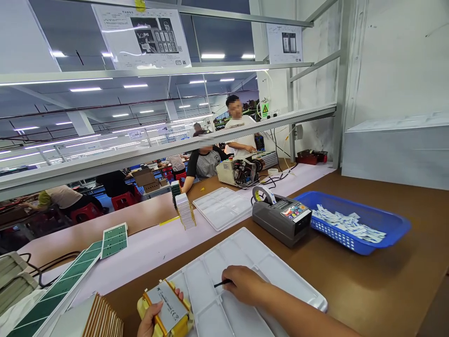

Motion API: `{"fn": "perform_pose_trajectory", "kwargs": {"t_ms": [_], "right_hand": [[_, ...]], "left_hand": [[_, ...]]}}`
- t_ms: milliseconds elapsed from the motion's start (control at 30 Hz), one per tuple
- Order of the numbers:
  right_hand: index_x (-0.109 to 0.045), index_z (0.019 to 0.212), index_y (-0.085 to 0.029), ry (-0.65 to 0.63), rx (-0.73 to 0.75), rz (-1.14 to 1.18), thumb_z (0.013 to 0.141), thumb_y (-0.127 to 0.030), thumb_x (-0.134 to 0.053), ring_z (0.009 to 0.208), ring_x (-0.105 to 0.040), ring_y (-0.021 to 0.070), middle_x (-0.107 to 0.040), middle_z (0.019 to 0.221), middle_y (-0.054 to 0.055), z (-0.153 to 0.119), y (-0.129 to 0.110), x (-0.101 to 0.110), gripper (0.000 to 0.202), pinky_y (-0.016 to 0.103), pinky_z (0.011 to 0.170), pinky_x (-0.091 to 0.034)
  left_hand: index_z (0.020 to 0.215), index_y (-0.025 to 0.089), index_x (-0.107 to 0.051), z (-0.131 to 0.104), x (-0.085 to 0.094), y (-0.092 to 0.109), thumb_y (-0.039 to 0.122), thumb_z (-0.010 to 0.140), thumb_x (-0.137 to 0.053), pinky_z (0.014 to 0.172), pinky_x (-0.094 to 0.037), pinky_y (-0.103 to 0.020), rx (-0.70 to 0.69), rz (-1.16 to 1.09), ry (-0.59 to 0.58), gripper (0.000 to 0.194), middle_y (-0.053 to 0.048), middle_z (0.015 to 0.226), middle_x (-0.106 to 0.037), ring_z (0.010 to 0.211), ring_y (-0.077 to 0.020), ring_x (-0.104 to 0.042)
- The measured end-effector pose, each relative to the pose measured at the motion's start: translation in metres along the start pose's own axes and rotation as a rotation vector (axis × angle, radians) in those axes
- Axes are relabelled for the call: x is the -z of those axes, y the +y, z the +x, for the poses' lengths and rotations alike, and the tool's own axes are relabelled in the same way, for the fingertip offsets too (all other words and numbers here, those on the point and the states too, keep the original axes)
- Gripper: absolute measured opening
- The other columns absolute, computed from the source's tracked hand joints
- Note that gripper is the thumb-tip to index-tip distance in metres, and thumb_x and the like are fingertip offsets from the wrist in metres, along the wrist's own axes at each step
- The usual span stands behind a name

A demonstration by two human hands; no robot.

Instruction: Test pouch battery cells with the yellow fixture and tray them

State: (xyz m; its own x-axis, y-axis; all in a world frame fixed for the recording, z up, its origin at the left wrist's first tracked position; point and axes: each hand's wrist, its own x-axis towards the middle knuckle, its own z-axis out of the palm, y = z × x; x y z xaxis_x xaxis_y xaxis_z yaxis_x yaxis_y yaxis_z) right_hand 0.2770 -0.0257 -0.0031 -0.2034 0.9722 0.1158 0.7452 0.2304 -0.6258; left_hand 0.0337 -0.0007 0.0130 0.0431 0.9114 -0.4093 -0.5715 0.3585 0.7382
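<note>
left hand [150, 319] gripped a grey-and-yellow pack [169, 303], right hand [245, 284] pinched a black stick [220, 283]

the pack, by the white tray's [280, 274] left side, looked lightish, stiff, maybe dent-prone and slick-faced; i'd say its edges were the safest hold. the stick was over the tray, probably light and easy to pinch.

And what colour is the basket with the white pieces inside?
The basket is blue; the head view shows it.

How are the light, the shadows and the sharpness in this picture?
All in the head view: ceiling lights glare white; a soft shadow lies beside the blue plastic basket on the brown tabletop; small print on the silver battery cell is unreadable.
</note>
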Motion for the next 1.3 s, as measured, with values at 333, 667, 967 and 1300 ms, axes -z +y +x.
{"fn": "perform_pose_trajectory", "kwargs": {"t_ms": [333, 667, 967, 1300], "right_hand": [[-0.062, 0.088, -0.022, -0.019, -0.026, 0.012, 0.078, -0.027, -0.043, 0.083, -0.056, 0.0184, -0.063, 0.095, 0.003, -0.001, -0.003, 0.003, 0.021, 0.026, 0.067, -0.038], [-0.060, 0.086, -0.022, -0.036, -0.036, 0.041, 0.080, -0.026, -0.042, 0.081, -0.055, 0.0171, -0.062, 0.091, 0.002, -0.003, -0.003, 0.003, 0.020, 0.025, 0.065, -0.037], [-0.059, 0.084, -0.021, -0.047, -0.013, 0.021, 0.080, -0.025, -0.042, 0.080, -0.055, 0.0165, -0.062, 0.090, 0.002, -0.005, 0.000, -0.001, 0.018, 0.025, 0.065, -0.035], [-0.055, 0.080, -0.022, -0.089, 0.012, 0.030, 0.081, -0.024, -0.040, 0.074, -0.054, 0.0151, -0.061, 0.085, 0.001, -0.009, 0.011, -0.008, 0.016, 0.024, 0.060, -0.034]], "left_hand": [[0.125, 0.020, -0.041, -0.002, -0.003, -0.002, 0.010, 0.062, -0.059, 0.070, -0.050, -0.048, -0.058, 0.064, 0.060, 0.065, -0.006, 0.071, -0.068, 0.072, -0.0298, -0.064], [0.130, 0.014, -0.033, 0.004, 0.006, -0.004, 0.012, 0.066, -0.053, 0.077, -0.044, -0.055, 0.023, -0.076, -0.089, 0.067, -0.015, 0.087, -0.066, 0.082, -0.0320, -0.062], [0.121, 0.014, -0.044, -0.022, -0.017, 0.001, 0.011, 0.068, -0.051, 0.080, -0.046, -0.048, -0.057, -0.057, -0.080, 0.054, -0.012, 0.084, -0.067, 0.082, -0.0270, -0.063], [0.099, 0.015, -0.053, -0.109, -0.045, 0.106, 0.020, 0.063, -0.059, 0.061, -0.050, -0.036, -0.372, 0.412, 0.111, 0.038, -0.006, 0.073, -0.063, 0.066, -0.0215, -0.061]]}}
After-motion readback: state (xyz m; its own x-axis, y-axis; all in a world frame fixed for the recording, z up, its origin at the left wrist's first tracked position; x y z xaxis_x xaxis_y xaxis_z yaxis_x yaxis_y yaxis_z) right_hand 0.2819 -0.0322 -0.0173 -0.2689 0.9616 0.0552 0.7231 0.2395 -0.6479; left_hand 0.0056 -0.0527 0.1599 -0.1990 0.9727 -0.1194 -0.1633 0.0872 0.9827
